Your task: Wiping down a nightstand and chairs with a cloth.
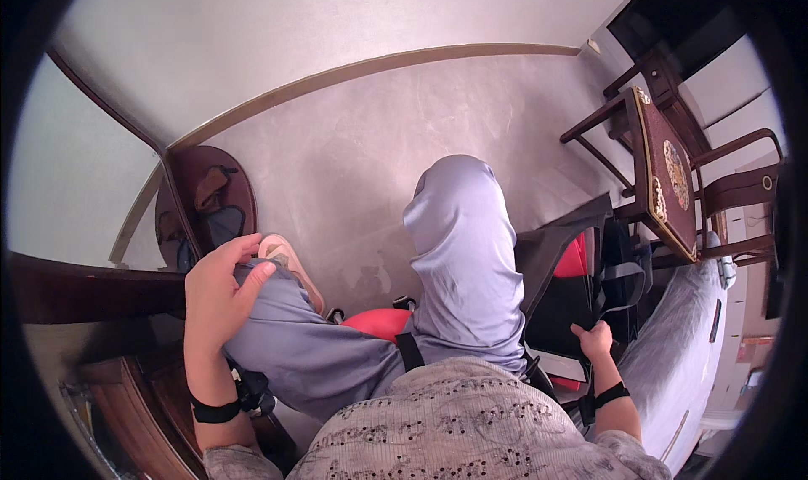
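My left hand (220, 286) is over my left knee in grey-blue trousers (316, 341). Its fingers reach forward, the thumb stands apart, and it holds nothing. Low on my right, my right hand (595, 342) is closed at the edge of a black flat panel (555, 316), with its thumb toward the panel and the other fingers mostly hidden. This panel stands in or against an open dark bag (581, 215). Beside my right hand a grey strap (624, 271) loops up, and a red thing (571, 259) shows inside the bag.
A dark wooden chair (665, 173) with a patterned seat stands at the right. Nearer is a plastic-covered pale surface (682, 337). At the left, a round dark stool (225, 173) bears dark items beside a mirror (84, 168). Under me is a red seat (376, 322).
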Tool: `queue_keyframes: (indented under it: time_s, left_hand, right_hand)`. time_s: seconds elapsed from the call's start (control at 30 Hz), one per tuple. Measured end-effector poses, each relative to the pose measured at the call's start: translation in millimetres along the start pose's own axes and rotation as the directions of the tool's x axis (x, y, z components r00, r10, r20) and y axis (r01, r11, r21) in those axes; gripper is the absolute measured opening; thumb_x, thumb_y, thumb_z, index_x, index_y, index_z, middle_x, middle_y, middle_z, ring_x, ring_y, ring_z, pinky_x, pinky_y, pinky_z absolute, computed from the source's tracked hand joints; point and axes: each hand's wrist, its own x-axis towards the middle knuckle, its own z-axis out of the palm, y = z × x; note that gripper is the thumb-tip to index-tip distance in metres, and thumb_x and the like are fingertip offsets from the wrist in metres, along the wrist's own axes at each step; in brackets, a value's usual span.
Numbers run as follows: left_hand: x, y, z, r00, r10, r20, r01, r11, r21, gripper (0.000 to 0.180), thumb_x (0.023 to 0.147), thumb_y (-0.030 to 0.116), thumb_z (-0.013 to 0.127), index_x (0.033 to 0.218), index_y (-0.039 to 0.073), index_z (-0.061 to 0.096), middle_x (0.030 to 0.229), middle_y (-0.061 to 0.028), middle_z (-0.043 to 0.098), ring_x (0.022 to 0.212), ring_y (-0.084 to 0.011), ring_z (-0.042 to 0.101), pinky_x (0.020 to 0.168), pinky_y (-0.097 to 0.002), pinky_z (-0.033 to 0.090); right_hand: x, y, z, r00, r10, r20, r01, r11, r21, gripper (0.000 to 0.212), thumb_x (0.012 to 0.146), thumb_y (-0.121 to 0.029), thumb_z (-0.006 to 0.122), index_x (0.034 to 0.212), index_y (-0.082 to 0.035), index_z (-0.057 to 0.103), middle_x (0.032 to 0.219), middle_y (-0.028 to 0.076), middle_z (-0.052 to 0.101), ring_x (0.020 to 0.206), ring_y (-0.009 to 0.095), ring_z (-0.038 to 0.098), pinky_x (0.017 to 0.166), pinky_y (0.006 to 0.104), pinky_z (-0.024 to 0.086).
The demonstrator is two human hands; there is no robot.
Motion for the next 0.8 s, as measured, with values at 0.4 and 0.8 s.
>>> queue_keyframes:
  time_s: [0.4,0.8]
  left_hand:
    - [8,9,5,0.991,0.104,0.085,-0.115,0.983,0.14,0.042,0.073,0.025,0.075,0.108,0.005,0.065,0.101,-0.0121,0.067,0.09,-0.0322,0.062,0.081,-0.041,0.047]
    - [55,-30,3,0.973,-0.154,0.174,0.1,0.954,0.284,0.022,0.082,0.019,0.066,0.095,0.002,0.064,0.107,-0.0183,0.064,0.107,-0.0411,0.057,0.094,-0.0511,0.043]
  right_hand:
    - [96,-129,-10,0.972,-0.233,-0.035,0.234,0.97,0.068,0.06,0.063,-0.045,0.086,0.072,0.007,0.057,0.077,0.024,0.066,0.077,0.039,0.066,0.069,0.0425,0.051]
    - [140,-143,38,0.952,0.157,0.262,-0.233,0.929,0.288,0.045,0.078,-0.015,0.074,0.112,0.007,0.053,0.108,0.018,0.065,0.1,0.029,0.062,0.088,0.0395,0.049]
